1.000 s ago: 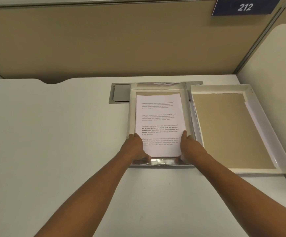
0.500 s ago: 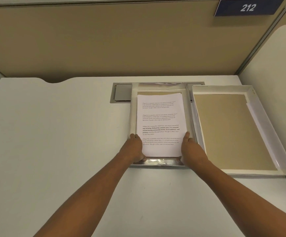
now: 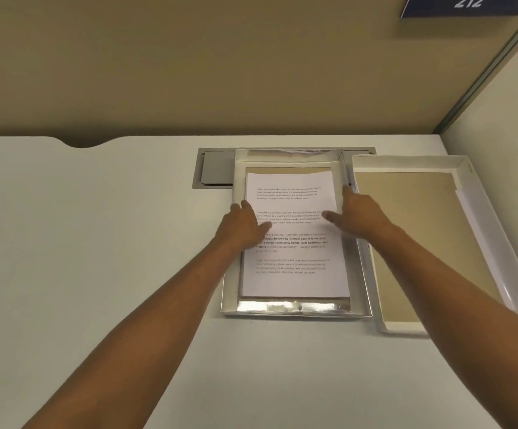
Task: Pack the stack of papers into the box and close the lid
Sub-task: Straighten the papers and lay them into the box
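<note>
The stack of papers (image 3: 294, 283), white with printed text on top, lies flat inside the shallow white box (image 3: 294, 312) at the middle of the desk. My left hand (image 3: 245, 227) rests on the stack's left edge, fingers spread, holding nothing. My right hand (image 3: 359, 215) hovers over the stack's right edge and the box wall, fingers apart, also with nothing in it. The box lid (image 3: 483, 218) lies upside down just right of the box, its brown inner face up.
A grey cable hatch (image 3: 214, 168) is set into the desk behind the box. A tan partition (image 3: 220, 72) closes off the back, and a pale side panel (image 3: 499, 119) stands at the right. A blue sign reading 212 (image 3: 468, 4) hangs top right.
Both hands have let go of the stack's near corners and moved away from me to its middle. The papers have settled flat in the box.
</note>
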A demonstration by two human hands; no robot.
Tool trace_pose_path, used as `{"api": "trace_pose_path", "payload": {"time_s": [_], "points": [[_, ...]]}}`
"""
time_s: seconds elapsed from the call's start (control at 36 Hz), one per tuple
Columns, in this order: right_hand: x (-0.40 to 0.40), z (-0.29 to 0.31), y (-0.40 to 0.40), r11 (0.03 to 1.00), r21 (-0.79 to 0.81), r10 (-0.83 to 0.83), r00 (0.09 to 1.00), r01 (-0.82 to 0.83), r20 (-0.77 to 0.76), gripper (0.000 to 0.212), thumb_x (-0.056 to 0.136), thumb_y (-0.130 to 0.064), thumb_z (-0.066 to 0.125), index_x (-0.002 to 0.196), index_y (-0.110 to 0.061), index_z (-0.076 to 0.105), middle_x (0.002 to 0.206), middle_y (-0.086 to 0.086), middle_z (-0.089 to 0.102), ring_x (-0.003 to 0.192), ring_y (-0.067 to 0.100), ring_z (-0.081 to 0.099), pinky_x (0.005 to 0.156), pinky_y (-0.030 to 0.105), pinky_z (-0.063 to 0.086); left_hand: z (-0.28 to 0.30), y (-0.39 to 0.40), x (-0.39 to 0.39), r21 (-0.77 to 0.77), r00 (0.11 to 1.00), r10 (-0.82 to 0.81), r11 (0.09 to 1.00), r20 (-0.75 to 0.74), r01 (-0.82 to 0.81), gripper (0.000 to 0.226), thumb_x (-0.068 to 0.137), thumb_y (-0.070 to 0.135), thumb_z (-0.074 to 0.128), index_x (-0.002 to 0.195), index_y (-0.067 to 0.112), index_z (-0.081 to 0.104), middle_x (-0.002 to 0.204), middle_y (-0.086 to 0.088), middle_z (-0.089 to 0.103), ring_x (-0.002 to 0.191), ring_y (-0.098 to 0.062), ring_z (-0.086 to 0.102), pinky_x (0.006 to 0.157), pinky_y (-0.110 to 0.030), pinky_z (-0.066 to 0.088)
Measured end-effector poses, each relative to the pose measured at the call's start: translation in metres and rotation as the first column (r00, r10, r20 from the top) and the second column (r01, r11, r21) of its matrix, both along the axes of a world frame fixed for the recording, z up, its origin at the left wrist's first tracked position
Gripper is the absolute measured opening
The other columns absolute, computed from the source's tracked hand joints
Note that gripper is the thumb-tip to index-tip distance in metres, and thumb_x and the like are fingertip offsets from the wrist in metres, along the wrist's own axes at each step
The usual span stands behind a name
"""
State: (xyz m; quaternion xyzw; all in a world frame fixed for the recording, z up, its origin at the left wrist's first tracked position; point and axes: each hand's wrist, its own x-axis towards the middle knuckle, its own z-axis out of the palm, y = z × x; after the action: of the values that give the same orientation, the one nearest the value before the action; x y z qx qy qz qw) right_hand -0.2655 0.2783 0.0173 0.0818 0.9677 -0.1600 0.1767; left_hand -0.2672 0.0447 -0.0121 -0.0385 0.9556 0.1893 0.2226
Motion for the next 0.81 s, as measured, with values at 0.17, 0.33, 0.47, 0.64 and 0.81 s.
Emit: {"api": "trace_pose_path", "payload": {"time_s": [0.17,0.33,0.47,0.64,0.81], "points": [[-0.055,-0.009,0.000,0.999,0.035,-0.019,0.999,0.018,0.029,0.054,0.099,-0.030,0.051,0.142,0.000,0.036,0.133,0.023,0.057,0.121,0.040,0.055,0.091,0.038,0.045,-0.001,0.007,-0.055,-0.001,1.000,0.031,1.000,0.004,-0.031,0.076,0.103,0.035,0.045,0.159,0.010,0.001,0.163,-0.022,0.012,0.143,-0.042,0.033,0.113,-0.046,0.036],[-0.090,-0.018,0.005,0.995,0.095,0.011,0.998,-0.016,0.059,0.055,0.097,-0.015,0.043,0.149,-0.003,0.028,0.131,0.027,0.054,0.105,0.041,0.059,0.054,0.027,0.041,-0.008,0.006,-0.096,-0.070,0.998,-0.025,0.997,0.064,0.030,0.078,0.104,0.025,0.044,0.158,0.019,-0.011,0.158,-0.024,0.028,0.131,-0.039,0.049,0.097,-0.041,0.047],[-0.103,-0.025,0.001,0.989,0.100,0.100,0.990,-0.110,0.104,0.050,0.097,-0.018,0.040,0.146,-0.009,0.035,0.127,0.024,0.057,0.083,0.037,0.068,0.064,0.034,0.057,-0.019,0.003,-0.112,-0.151,0.986,-0.141,0.977,0.083,0.152,0.071,0.099,0.015,0.047,0.158,0.016,0.008,0.141,-0.020,0.051,0.119,-0.036,0.056,0.086,-0.038,0.049],[-0.106,-0.040,0.000,0.970,0.185,0.146,0.986,-0.158,0.077,0.044,0.096,-0.024,0.047,0.137,-0.010,0.047,0.120,0.018,0.064,0.100,0.036,0.065,0.083,0.038,0.054,-0.025,-0.001,-0.114,-0.173,0.979,-0.200,0.966,-0.030,0.192,0.040,0.097,0.013,0.049,0.136,0.005,0.043,0.118,-0.019,0.064,0.102,-0.034,0.061,0.069,-0.035,0.042],[-0.108,-0.052,0.000,0.966,0.221,0.127,0.991,-0.133,0.045,0.046,0.097,-0.027,0.050,0.140,-0.011,0.043,0.120,0.017,0.064,0.109,0.038,0.062,0.081,0.040,0.049,-0.032,-0.004,-0.111,-0.167,0.969,-0.201,0.970,-0.145,0.177,0.044,0.094,0.007,0.054,0.137,0.004,0.045,0.113,-0.019,0.066,0.100,-0.035,0.063,0.077,-0.040,0.051]]}}
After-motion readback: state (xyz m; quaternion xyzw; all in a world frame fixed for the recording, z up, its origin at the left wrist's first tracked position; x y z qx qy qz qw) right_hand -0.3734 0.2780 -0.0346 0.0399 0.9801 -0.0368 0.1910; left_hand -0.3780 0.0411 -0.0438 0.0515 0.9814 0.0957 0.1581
